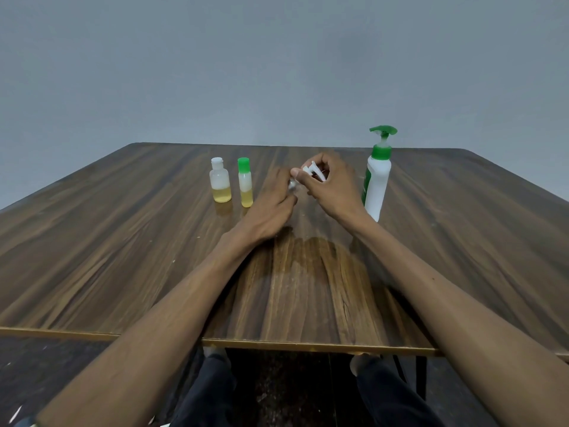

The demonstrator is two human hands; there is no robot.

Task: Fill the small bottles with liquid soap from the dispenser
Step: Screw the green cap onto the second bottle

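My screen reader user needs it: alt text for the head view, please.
Both hands meet mid-table: the right hand pinches a small white plastic spray cap, and the left hand holds something mostly hidden. Two capped small bottles sit left, a white green-pump dispenser right.

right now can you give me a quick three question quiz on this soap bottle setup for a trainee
1. True or false: the two small bottles standing left of the hands already hold some yellow liquid.
2. Which side of the hands does the soap dispenser stand on? A) left B) right C) between them
3. Fill in: the right hand pinches a small ____ plastic part.

Key
1. True: the white-capped bottle and the green-capped bottle are each partly full.
2. B: the soap dispenser stands right of the right hand; the left hand is further left.
3. White: the plastic part.
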